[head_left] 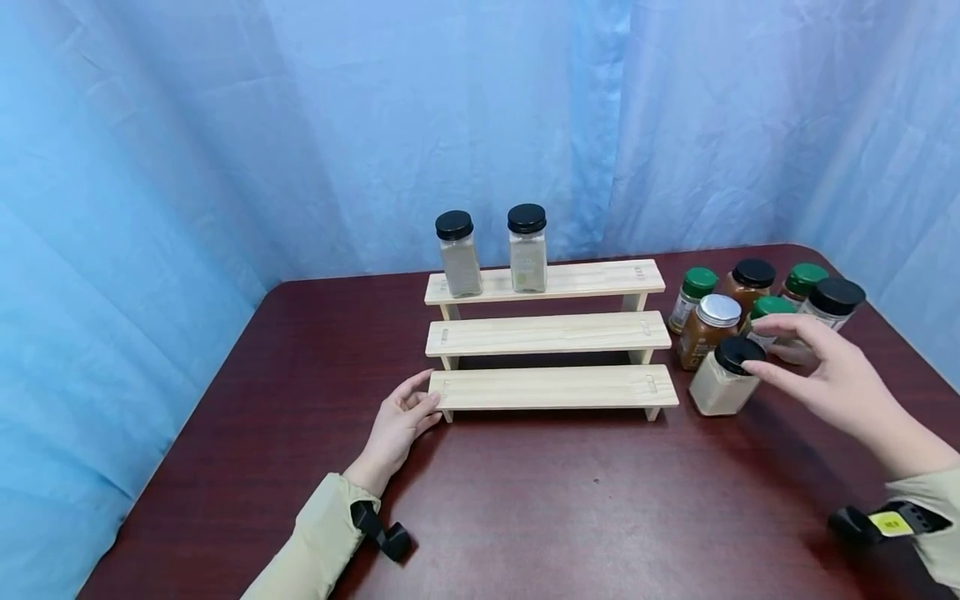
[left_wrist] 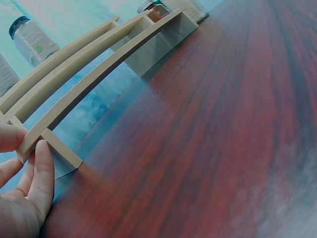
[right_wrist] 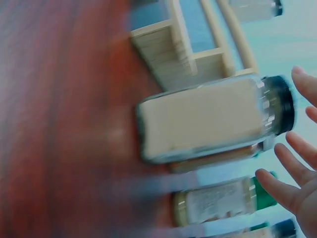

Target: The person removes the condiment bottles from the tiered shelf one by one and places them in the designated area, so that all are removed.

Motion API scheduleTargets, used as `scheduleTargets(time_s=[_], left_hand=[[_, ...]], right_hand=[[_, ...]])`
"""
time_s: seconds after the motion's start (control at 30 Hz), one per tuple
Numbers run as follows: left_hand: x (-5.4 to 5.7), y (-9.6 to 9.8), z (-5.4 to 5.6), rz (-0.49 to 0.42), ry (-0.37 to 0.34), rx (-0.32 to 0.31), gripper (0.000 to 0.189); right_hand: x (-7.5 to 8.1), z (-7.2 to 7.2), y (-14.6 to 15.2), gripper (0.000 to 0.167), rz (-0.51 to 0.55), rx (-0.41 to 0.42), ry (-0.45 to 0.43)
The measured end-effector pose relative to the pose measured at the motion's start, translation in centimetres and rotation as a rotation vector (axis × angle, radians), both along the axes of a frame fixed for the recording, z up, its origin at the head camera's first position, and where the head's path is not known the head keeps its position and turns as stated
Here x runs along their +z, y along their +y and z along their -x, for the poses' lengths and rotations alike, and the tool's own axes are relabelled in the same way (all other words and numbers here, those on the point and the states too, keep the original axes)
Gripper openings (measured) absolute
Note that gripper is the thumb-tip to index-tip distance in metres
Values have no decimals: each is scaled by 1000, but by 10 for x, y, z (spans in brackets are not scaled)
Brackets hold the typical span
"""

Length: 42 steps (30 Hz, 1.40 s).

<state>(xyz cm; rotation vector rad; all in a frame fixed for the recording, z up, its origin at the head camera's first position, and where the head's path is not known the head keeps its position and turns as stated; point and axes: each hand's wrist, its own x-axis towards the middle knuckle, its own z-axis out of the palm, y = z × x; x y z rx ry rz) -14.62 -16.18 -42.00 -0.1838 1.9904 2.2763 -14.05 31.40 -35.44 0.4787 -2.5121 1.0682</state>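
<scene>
A three-tier wooden spice rack (head_left: pixel 551 389) stands on the table. My left hand (head_left: pixel 399 423) pinches the left end of its lowest board; in the left wrist view the fingers (left_wrist: pixel 42 171) wrap that board's corner. On the top tier stand two black-lidded glass jars, a left one (head_left: pixel 461 265) and a right one (head_left: pixel 528 258), with pale contents. To the right of the rack, my right hand (head_left: pixel 840 375) hovers with spread fingers around the black lid of a square jar of beige powder (head_left: pixel 718 390). In the right wrist view, the visible fingertips stand apart from this upright jar (right_wrist: pixel 208 119).
Behind the beige jar several spice jars crowd together: a silver-lidded brown one (head_left: pixel 705 333), a green-lidded one (head_left: pixel 686 304), a black-lidded brown one (head_left: pixel 748 287) and a black-lidded clear one (head_left: pixel 828 304). Blue curtains (head_left: pixel 450 125) hang around the dark red table (head_left: pixel 570 508).
</scene>
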Motion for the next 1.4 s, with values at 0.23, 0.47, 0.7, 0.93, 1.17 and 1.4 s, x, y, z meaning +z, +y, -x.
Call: scheduleTargets(time_s=[0.23,0.47,0.7,0.93,1.17,1.4], left_hand=[[0,0,1,6,1,4,51],[0,0,1,5,-7,9,51],[2,1,0,1,-11,14,50],[1,1,1,0,-13,16,50],[0,2,1,-7,-13,13,50],[0,2,1,-11,-14,13,50]], right_hand=[[30,-4,-13,49,74,-57,4],[43,3,-37,49,150,70,56],[64,21,-68,44,129,154,123],[79,45,-101,46,88,132,-60],[82,68,-137,49,130,218,-52],[76,90,-160,56,114,221,-94]])
